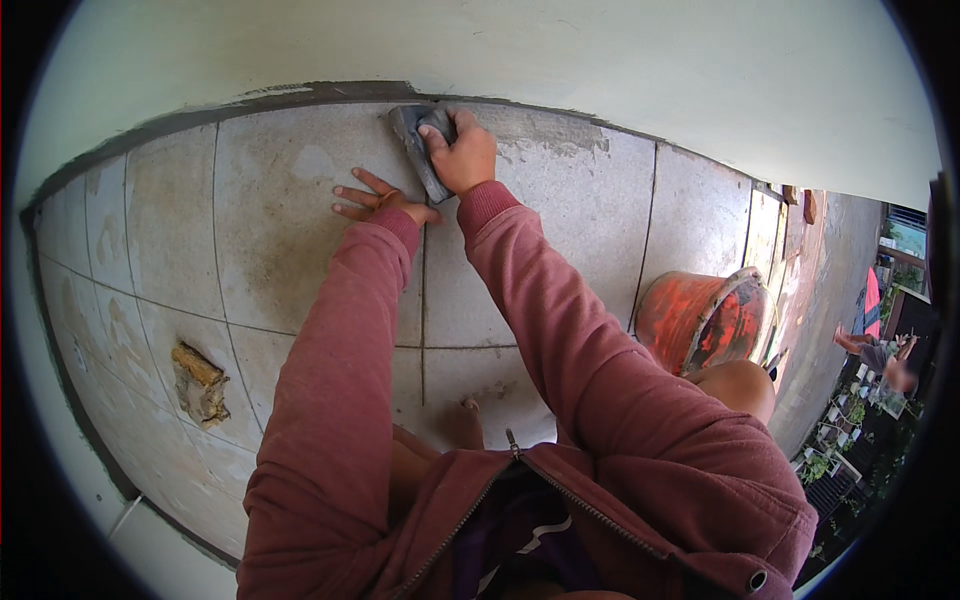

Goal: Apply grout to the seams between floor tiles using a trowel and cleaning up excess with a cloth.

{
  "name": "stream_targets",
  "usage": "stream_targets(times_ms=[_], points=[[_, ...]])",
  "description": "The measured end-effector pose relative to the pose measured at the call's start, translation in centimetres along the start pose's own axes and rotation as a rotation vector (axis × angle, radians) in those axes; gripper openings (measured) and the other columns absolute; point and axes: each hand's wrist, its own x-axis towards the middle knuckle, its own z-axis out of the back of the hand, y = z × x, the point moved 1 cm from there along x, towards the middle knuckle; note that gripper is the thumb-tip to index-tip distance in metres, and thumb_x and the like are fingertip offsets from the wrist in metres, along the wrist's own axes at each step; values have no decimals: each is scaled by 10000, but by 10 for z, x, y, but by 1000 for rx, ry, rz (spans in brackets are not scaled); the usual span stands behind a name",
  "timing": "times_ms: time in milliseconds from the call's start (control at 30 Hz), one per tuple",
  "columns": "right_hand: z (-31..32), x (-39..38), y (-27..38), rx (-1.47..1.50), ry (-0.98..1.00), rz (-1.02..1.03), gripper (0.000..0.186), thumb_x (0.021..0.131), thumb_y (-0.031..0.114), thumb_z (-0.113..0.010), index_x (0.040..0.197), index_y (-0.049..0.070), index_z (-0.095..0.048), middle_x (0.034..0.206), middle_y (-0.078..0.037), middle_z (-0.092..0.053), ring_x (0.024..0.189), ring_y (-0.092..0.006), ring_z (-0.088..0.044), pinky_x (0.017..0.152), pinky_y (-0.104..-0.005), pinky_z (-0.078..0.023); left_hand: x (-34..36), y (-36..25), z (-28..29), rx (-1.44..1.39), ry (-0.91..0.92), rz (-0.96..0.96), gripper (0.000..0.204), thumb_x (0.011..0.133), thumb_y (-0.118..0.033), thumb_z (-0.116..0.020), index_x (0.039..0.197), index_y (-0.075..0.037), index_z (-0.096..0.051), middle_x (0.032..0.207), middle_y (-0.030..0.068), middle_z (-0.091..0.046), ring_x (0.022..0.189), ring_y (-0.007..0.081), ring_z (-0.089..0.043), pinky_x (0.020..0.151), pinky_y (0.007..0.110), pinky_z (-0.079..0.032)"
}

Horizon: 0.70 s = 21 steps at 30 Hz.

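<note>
My right hand (pixel 466 157) is closed around the raised grip of a grey, mortar-smeared hand float (pixel 411 147). The float lies on the floor tiles close to the base of the wall, tilted at a slant. Just left of it, my left hand (pixel 385 200) rests on a tile with its fingers spread and nothing in it. A dark grey mortar strip (pixel 340 93) runs along the joint where wall meets floor. To the right of the float, a thin grey smear of mortar (pixel 545 128) covers the tile edge.
A worn orange bucket (pixel 680 318) lies tipped on its side beside my right knee. At the left, a crumpled yellowish-brown lump (pixel 201 384) sits on the tiles. The pale wall (pixel 500 45) borders the floor. Another person (pixel 880 365) is at the far right, near potted plants.
</note>
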Motion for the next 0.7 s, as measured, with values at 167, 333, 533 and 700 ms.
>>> stream_targets(times_ms=[167,333,533,700], points=[[34,-14,-11,1,-283,-80,379,699,207,-676,946,-48,-545,835,-242,-591,788,-393,-572,706,-420,-451,3,8,1,36,26,22,1436,473,-414,-830,1292,-74,300,1355,299,232,1263,467,174,1022,579,-49],[32,-1,-22,-125,-275,-116,398,701,204,-671,972,-48,-526,861,-240,-578,824,-386,-555,722,-427,-436,2,-4,0,-27,-20,-14,1439,470,-399,-831,1289,-69,306,1360,299,222,1261,474,174,1024,567,-42],[-7,-5,7,-367,-246,-61,426,701,185,-638,1041,-6,-465,963,-174,-521,916,-376,-496,732,-435,-434,7,-7,-8,-78,-59,-49,1431,476,-401,-829,1291,-64,298,1355,303,227,1263,469,176,1013,590,-59],[27,-2,4,-321,78,-10,396,683,192,-669,966,-27,-501,872,-210,-582,825,-379,-556,718,-425,-449,4,2,-5,59,29,35,1437,480,-411,-824,1278,-64,320,1347,309,239,1262,465,182,1000,610,-53]])
